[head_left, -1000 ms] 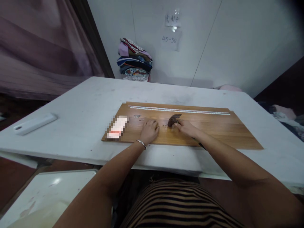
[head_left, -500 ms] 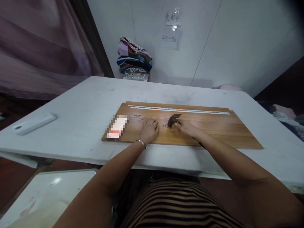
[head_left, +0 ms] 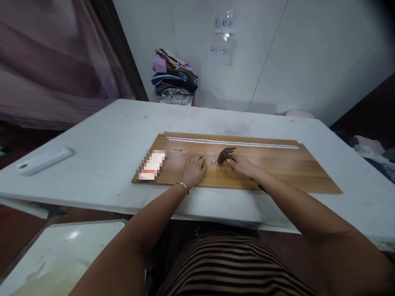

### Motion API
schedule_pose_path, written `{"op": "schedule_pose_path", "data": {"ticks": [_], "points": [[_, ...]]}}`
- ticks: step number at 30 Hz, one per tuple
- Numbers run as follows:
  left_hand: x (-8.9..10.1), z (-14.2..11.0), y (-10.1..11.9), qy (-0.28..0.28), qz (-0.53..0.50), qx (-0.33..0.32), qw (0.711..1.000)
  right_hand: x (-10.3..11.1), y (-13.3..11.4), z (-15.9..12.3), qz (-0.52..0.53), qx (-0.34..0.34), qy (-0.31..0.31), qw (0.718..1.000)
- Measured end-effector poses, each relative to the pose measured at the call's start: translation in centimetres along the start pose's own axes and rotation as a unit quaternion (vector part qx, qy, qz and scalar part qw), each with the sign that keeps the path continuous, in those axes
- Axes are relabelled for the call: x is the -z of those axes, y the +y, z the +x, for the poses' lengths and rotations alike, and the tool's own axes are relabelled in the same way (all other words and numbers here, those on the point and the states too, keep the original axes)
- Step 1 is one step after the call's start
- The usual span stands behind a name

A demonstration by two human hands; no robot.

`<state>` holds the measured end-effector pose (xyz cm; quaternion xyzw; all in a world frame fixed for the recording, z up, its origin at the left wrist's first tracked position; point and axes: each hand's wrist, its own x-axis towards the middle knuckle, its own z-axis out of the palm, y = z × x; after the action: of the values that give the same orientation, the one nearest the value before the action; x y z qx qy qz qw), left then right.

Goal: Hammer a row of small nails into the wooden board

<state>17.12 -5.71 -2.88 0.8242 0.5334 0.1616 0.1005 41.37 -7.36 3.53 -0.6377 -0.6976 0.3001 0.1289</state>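
In the head view, the right hand (head_left: 243, 165) is gripping the hammer (head_left: 223, 156) near its head, at the centre of the frame. The left hand (head_left: 194, 170) is resting beside it on the board (head_left: 286, 168), fingers bent; whether it is holding anything, I cannot tell. Nails (head_left: 177, 151) are lying left of centre. Little is changing, so the work is apparently pausing.

A stack of fabrics (head_left: 175, 78) is positioned in front of the wall (head_left: 262, 53), upper left of centre. An upper note (head_left: 224, 24) and a lower note (head_left: 220, 50) are mounted at upper centre. A purple curtain (head_left: 55, 61) is hung at upper left. A white elongated object (head_left: 46, 160) is placed at centre left.
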Motion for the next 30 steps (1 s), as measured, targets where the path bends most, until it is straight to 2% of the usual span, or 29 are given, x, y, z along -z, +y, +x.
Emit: {"op": "schedule_pose_path", "data": {"ticks": [30], "points": [[0.28, -0.05, 0.25, -0.007, 0.005, 0.004, 1.000, 0.16, -0.47, -0.27, -0.003, -0.003, -0.003, 1.000]]}}
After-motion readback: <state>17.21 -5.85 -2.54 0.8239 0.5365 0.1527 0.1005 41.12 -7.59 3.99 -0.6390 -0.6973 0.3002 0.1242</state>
